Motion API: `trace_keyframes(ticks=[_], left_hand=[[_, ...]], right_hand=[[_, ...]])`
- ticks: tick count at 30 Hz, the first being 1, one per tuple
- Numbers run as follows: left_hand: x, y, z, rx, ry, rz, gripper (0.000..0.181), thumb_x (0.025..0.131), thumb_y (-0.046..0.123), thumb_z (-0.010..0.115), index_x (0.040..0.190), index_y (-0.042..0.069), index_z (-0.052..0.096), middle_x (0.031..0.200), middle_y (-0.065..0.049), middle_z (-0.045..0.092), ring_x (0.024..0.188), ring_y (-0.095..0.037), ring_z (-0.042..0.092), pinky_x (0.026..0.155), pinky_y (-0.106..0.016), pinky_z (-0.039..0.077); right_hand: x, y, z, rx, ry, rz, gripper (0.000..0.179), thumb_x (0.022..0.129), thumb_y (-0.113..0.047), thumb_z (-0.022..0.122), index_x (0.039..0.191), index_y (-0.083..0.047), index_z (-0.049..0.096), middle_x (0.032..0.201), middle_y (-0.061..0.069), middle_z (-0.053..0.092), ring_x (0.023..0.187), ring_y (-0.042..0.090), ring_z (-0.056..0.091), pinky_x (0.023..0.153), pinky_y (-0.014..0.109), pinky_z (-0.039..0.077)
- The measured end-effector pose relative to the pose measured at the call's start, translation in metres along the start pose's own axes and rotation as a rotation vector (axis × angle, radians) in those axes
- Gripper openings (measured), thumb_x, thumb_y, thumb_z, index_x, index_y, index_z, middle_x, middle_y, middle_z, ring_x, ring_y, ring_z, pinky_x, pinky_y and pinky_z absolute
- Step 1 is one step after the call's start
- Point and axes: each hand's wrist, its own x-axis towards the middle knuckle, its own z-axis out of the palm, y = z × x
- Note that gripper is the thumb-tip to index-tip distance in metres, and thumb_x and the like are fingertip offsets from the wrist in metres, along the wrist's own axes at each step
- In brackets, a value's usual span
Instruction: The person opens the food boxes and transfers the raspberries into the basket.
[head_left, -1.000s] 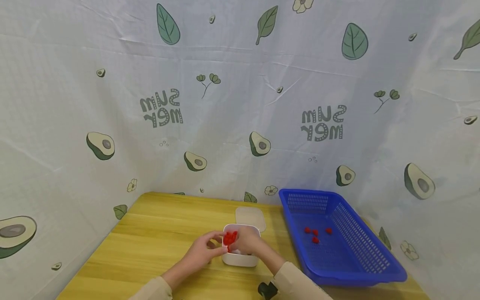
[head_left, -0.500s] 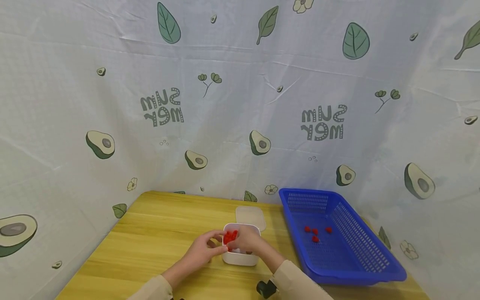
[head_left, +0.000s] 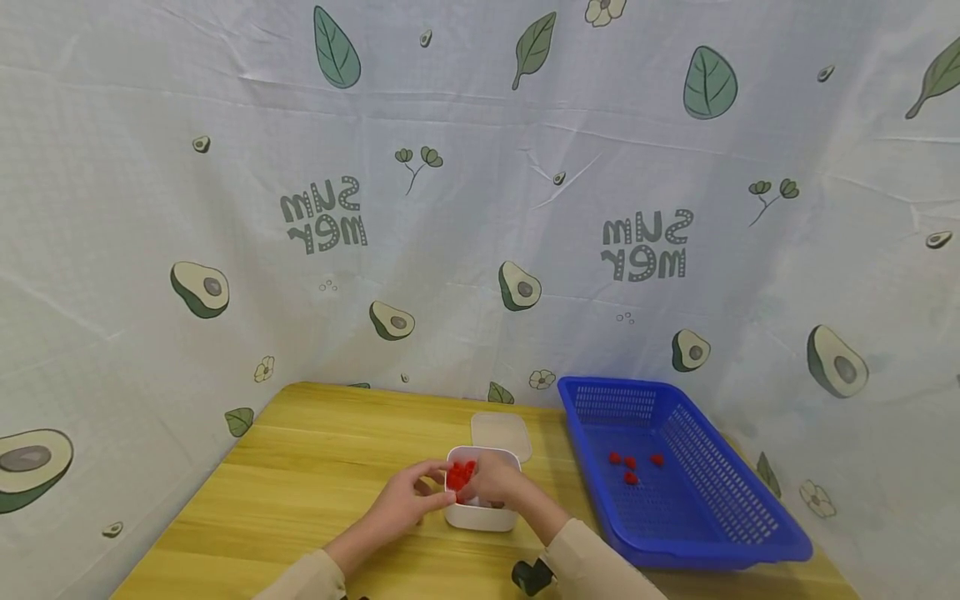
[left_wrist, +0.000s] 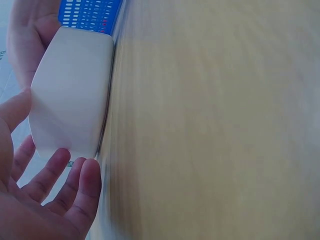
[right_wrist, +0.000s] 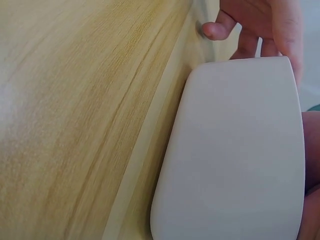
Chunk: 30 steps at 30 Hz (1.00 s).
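Note:
In the head view, a small white box (head_left: 480, 520) stands on the wooden table with several small red berry-like pieces (head_left: 459, 475) inside its left part. My left hand (head_left: 405, 498) holds the box's left end, thumb at the near corner and index finger at the far one. The left wrist view shows that thumb against the edge of the box (left_wrist: 75, 95) and the other fingers spread by its end. My right hand (head_left: 498, 480) reaches down into the box beside the red pieces. Its fingertips are mostly hidden, and whether they pinch a piece cannot be told.
Behind the box lies a pale flat lid (head_left: 500, 435). A blue plastic basket (head_left: 611, 382) with several red pieces (head_left: 631, 478) in it stands at the right. A black device (head_left: 532, 577) sits by the right sleeve. A printed cloth (head_left: 450, 208) hangs behind the table.
The right hand's fingers shift slightly inside the box among the red pieces. The left hand, the box and the basket stay in place.

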Motion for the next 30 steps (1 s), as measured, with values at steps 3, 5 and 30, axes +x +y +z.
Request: trace_keyframes(ticks=[3, 5, 30], left_hand=[[0.000, -0.001, 0.001, 0.004, 0.001, -0.006, 0.051, 0.090, 0.034, 0.076, 0.135, 0.014, 0.061, 0.116, -0.008, 0.061, 0.091, -0.022, 0.058, 0.061, -0.031, 0.053], [0.000, -0.001, 0.001, 0.005, 0.003, -0.010, 0.052, 0.090, 0.034, 0.076, 0.135, 0.014, 0.061, 0.116, -0.008, 0.061, 0.091, -0.022, 0.058, 0.062, -0.032, 0.053], [-0.001, -0.001, 0.000, -0.008, -0.003, -0.016, 0.050, 0.090, 0.035, 0.076, 0.135, 0.017, 0.061, 0.117, -0.007, 0.061, 0.093, -0.021, 0.058, 0.065, -0.032, 0.054]], right_hand=[[-0.003, -0.002, -0.001, 0.023, -0.012, 0.008, 0.029, 0.076, -0.011, 0.085, 0.099, -0.005, 0.068, 0.075, 0.007, 0.064, 0.046, 0.015, 0.036, 0.044, 0.024, 0.034], [-0.005, -0.002, -0.002, 0.026, -0.013, 0.011, 0.023, 0.076, -0.008, 0.083, 0.094, -0.005, 0.068, 0.076, 0.007, 0.064, 0.046, 0.015, 0.036, 0.044, 0.024, 0.034], [-0.011, -0.008, -0.003, -0.103, -0.014, -0.054, 0.007, 0.083, -0.003, 0.074, 0.084, -0.004, 0.067, 0.073, 0.005, 0.060, 0.054, 0.017, 0.044, 0.049, 0.025, 0.042]])
